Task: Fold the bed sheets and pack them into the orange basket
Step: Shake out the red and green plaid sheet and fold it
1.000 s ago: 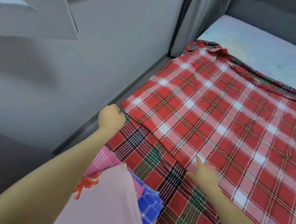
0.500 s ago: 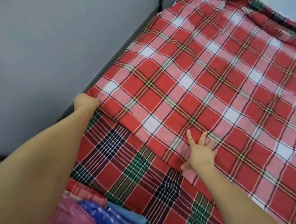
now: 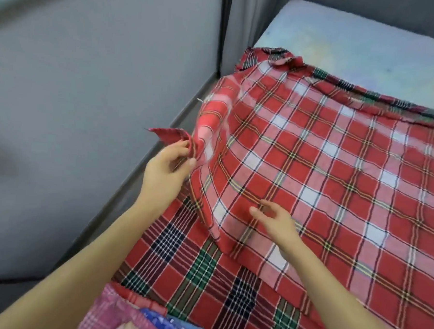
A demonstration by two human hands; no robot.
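I had the left-hand grip [image 3: 165, 169] pinching one corner of the red-and-white plaid sheet [image 3: 311, 169] between thumb and fingers, so the thin woven cloth rose off the bed in a soft, creased peak. The right-hand grip [image 3: 275, 222] was open with its fingers loosely spread over the same sheet's near edge; I could not tell whether it touched. I counted two plaid sheets: this one lay on a darker plaid sheet [image 3: 193, 263] with green and navy squares. Beyond them showed the pale blue mattress [image 3: 368, 46]. Pink and blue patterned cloths [image 3: 117, 315] were bunched nearest me.
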